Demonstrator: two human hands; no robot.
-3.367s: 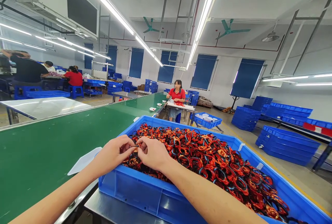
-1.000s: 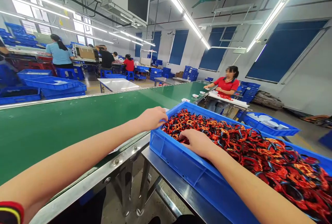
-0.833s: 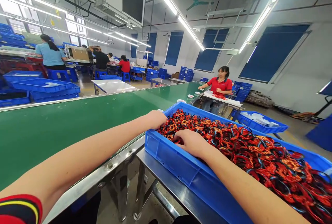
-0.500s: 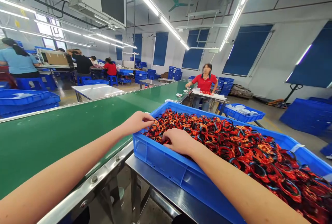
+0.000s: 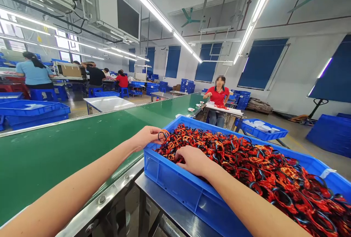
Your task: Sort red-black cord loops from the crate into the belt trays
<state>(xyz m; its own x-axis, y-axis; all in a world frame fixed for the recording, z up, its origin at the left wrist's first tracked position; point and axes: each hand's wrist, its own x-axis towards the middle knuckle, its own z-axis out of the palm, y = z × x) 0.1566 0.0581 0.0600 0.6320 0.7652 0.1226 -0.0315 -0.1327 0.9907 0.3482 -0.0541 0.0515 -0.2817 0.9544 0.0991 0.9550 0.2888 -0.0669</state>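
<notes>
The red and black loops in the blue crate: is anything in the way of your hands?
No, nothing visible blocks them. The right hand rests on the loops, and the left hand is at the rim of the blue crate, with a dark loop at its fingers.

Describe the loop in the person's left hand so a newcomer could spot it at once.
Next to the green conveyor belt stands a blue plastic crate heaped with red-and-orange bands. At the crate's left rim, the left hand pinches a dark loop. It alone sits lifted above the heap.
</notes>
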